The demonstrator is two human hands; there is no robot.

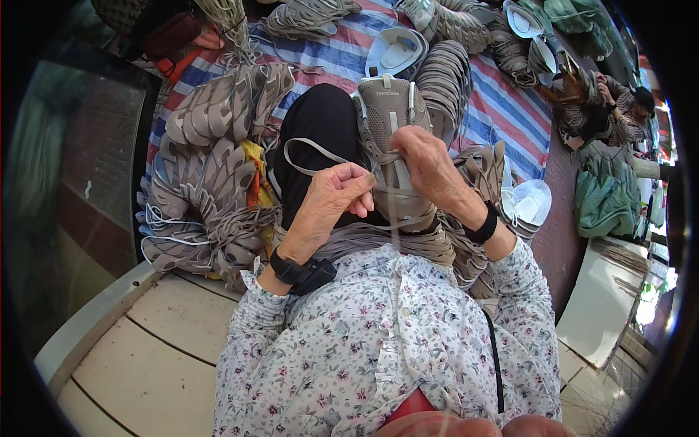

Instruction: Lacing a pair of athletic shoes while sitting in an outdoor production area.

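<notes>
A taupe shoe upper (pixel 384 109) with a mesh front lies on my lap, toe end away from me, beside my black-clad knee (pixel 320 116). A flat pale grey shoelace (pixel 320 149) loops from the upper over the knee and back behind my left hand (pixel 333 198). That hand is closed, thumb and forefinger pinched together just left of the upper; the lace end itself is hidden. My right hand (pixel 429 166) rests against the upper's right side, its fingers closed on the lace where it crosses the eyelet area.
Stacked taupe uppers (pixel 207 109) and a tied heap (pixel 196 197) lie to the left. More stacks (pixel 444 80) and pale blue-lined uppers (pixel 530 200) are at the right, on a striped sheet (pixel 510 105). A green bag (pixel 608 193) and another person (pixel 615 109) are further right.
</notes>
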